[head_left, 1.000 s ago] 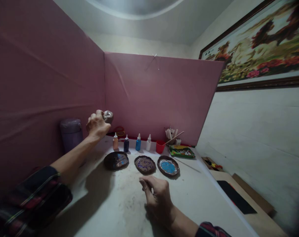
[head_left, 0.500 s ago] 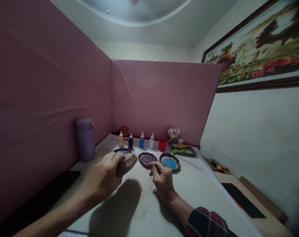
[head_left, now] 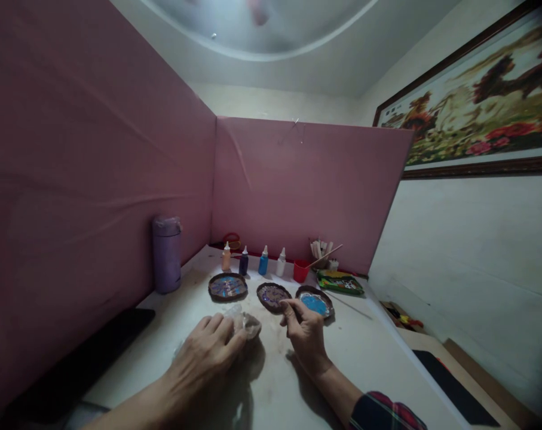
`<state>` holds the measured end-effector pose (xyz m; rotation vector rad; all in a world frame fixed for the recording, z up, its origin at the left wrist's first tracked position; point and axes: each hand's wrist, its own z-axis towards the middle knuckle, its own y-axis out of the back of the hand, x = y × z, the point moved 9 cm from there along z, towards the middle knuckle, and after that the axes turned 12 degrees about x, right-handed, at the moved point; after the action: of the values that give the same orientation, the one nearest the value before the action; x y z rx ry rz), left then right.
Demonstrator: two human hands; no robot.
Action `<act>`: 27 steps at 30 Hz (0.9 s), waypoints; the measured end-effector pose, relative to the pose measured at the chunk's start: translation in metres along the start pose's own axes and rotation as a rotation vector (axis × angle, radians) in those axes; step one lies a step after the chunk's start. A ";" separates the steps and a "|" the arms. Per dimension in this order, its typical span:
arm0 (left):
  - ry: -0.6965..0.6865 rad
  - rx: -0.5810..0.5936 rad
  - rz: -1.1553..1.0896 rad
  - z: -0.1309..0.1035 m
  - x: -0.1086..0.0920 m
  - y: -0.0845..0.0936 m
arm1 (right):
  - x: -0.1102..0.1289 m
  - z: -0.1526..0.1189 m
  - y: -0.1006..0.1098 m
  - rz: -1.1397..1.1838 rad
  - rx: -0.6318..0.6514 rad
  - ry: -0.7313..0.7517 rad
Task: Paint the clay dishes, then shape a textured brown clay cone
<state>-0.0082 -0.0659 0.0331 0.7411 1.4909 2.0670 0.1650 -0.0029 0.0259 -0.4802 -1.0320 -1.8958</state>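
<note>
My left hand is closed around a greyish lump in clear plastic wrap, low over the white table. My right hand pinches thumb and fingers together at the near edge of the middle dark-rimmed dish, which holds a purplish-brown filling. Whatever sits in that pinch is too small to make out. Just behind my right hand lies another dark-rimmed dish with blue filling. Beyond my left hand, a third dark-rimmed dish shows streaks of blue and brown.
Several nozzle bottles, among them a blue bottle, line the back. Beside them are a red cup with a stick across it, a green packet and a holder of white sticks. A purple flask stands left, by the pink partition.
My left hand has lowered the wrapped lump toward me, uncovering the left dish. My right hand keeps its pinch by the middle dish. The whole view has shifted slightly.
</note>
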 end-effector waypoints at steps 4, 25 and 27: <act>-0.010 0.048 -0.088 -0.002 -0.003 0.002 | 0.000 0.000 -0.002 0.008 0.009 -0.007; 0.117 0.065 -0.326 0.011 0.034 0.007 | 0.018 -0.006 -0.025 0.036 0.193 0.113; 0.093 0.096 -0.323 0.013 0.031 0.004 | 0.020 -0.007 -0.028 0.032 0.216 0.113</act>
<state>-0.0223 -0.0377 0.0450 0.4097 1.6491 1.8176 0.1315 -0.0124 0.0224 -0.2603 -1.1314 -1.7386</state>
